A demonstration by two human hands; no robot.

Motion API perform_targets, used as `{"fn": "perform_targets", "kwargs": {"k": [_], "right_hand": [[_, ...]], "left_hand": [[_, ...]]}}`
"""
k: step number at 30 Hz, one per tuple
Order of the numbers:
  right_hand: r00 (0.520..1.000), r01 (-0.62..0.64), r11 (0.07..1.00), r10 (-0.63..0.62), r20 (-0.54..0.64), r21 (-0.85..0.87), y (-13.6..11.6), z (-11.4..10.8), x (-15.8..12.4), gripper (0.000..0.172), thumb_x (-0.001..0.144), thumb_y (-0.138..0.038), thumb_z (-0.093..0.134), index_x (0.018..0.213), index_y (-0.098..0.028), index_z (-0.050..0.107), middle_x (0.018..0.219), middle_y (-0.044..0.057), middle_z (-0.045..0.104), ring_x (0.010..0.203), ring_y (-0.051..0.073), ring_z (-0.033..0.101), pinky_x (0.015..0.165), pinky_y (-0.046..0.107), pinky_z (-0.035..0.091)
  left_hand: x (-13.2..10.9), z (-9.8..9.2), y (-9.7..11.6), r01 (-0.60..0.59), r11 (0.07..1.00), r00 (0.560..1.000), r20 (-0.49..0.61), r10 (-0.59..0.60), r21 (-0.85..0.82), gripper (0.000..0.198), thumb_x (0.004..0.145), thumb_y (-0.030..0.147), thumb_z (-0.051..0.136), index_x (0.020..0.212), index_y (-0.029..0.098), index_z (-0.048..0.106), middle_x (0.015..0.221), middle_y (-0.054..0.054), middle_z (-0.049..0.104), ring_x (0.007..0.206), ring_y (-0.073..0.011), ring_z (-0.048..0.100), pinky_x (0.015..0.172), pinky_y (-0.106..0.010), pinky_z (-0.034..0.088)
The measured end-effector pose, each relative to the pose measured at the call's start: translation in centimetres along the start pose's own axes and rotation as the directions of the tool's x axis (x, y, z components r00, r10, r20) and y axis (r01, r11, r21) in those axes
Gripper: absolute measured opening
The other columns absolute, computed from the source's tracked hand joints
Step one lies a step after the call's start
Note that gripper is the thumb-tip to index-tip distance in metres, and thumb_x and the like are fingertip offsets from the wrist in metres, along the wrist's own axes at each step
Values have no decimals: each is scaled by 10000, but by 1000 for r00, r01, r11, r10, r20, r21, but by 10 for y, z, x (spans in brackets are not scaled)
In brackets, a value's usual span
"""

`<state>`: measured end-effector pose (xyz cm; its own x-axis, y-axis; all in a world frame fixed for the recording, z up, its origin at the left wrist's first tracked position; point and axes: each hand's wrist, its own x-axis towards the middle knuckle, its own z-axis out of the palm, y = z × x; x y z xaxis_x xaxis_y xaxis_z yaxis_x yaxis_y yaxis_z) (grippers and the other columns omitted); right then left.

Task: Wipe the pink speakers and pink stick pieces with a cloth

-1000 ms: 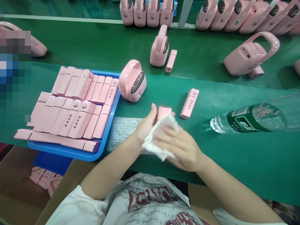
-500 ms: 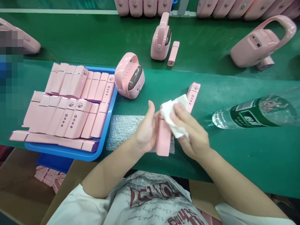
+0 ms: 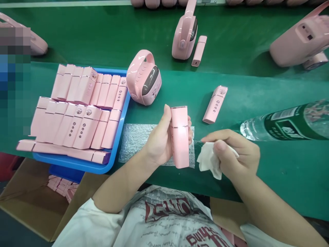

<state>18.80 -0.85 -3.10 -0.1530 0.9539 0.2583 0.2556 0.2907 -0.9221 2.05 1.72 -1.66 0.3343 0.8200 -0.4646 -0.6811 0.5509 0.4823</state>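
Note:
My left hand [image 3: 160, 140] is wrapped round a pink microphone [image 3: 180, 137], a slim square-sided stick with a thin metallic line across its upper part. It is held upright above a sheet of bubble wrap [image 3: 133, 144]. In my right hand [image 3: 233, 157] a crumpled white cloth [image 3: 209, 159] is pinched between thumb and fingers, apart from the microphone and to its right. A second pink microphone [image 3: 215, 104], with a column of buttons on its face, lies on the green table beyond my right hand.
On the left a blue tray [image 3: 120, 130] holds many pink microphones. Pink speakers with handles [image 3: 145, 79] stand beyond it and at the back. A clear bottle with a green label [image 3: 285, 121] lies at the right. Below left sits a cardboard box [image 3: 28, 202].
My right hand has drawn the white cloth off the microphone, moving right and toward me. My left hand still holds the microphone, now turned with a plain side up. The view has shifted slightly.

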Motion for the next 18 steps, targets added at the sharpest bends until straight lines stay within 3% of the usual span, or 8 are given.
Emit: {"fn": "perform_targets", "kwargs": {"k": [4,8,10,12,14,16,18], "right_hand": [[983,-182,981,181,10,73,1,7,5,332,884,-480,573,739,-197,666,565,1,627,431,116,516,377,237,380],[910,-415,873,389,145,257,8,5,12,352,792,-521,677,741,-172,674,576,9,626,447,135,544,366,242,406],[888,-458,830,444,121,318,16,2,17,396,782,-541,685,657,-168,641,537,6,594,419,128,522,341,239,390],[889,-423,817,458,5,392,27,-1,23,411,815,-545,652,634,-177,612,528,8,588,431,144,546,348,255,421],[896,-311,839,415,-156,445,37,-1,28,355,869,-513,599,745,-184,647,616,31,652,542,188,642,426,298,517],[899,-165,881,319,-300,443,43,3,28,326,927,-475,525,891,-186,671,757,62,712,735,229,716,580,348,600],[911,-67,931,204,-359,359,43,9,23,352,982,-436,423,1046,-191,667,920,84,737,946,245,719,746,377,620]], "left_hand": [[1,-4,-4,22,1000,1000,8,-22,7,641,814,742,449,809,143,679,623,-16,562,535,-91,548,506,-193,483],[1,-8,-3,-5,1000,1000,10,5,22,614,846,699,453,894,140,704,643,-19,581,560,-95,558,509,-182,487],[1,-9,-2,-8,999,1000,0,8,33,604,879,669,421,922,137,703,657,-20,578,561,-95,558,504,-179,480],[2,-9,-2,13,1000,1000,-6,-13,20,650,902,673,343,941,128,693,657,-23,567,540,-94,543,491,-185,466],[3,-8,-3,40,999,999,-14,-40,-10,725,898,707,251,945,122,675,650,-30,559,515,-97,528,476,-197,451],[3,-6,-6,64,998,998,-27,-65,-30,767,878,740,200,931,126,656,648,-39,561,503,-104,523,466,-206,440],[4,-3,-9,91,995,995,-38,-93,-43,757,866,754,200,886,137,638,642,-43,566,497,-112,524,454,-211,427]]}}
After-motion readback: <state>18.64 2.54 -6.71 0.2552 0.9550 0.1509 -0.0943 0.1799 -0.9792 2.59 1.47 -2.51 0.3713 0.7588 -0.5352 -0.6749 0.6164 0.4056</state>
